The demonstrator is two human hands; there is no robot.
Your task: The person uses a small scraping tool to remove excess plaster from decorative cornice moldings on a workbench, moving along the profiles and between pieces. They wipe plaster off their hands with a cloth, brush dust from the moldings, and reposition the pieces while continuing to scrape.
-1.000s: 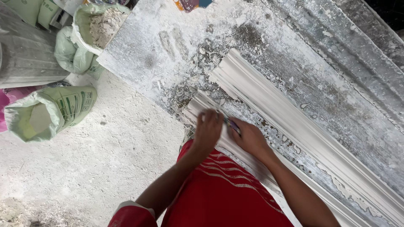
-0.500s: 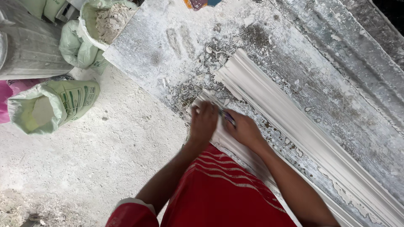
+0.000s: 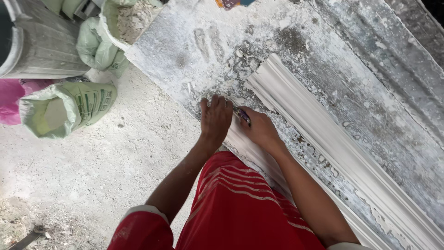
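Just beside left fingers [image 3: 213, 104]: right-held tool [image 3: 242, 115].

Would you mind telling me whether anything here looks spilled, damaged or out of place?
White plaster crumbs and dust lie scattered over the workbench around the moulding strips, and a green sack lies tipped on its side on the floor, mouth open.

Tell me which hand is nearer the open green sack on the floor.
Left. The left hand rests at the slab's edge, on the side of the green sack; the right hand lies beyond it, farther away.
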